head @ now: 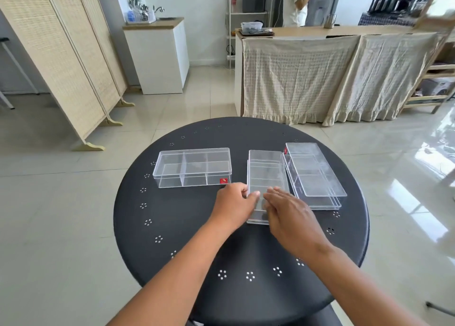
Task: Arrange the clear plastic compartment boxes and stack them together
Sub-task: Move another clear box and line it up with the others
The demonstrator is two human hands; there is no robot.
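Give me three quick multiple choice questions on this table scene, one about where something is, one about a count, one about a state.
1. Where is the box with the red sticker facing the camera?
A. table's left side
B. table's right side
C. on the floor

2. How many clear boxes are on the black table?
A. one
B. three
C. five

3. What are the hands doing?
A. resting in the lap
B. both at the middle box
C. lifting the left box

Answers: 1 A, the left box bears it. 2 B, left, middle box and right box. 3 B, left hand and right hand touch its near end.
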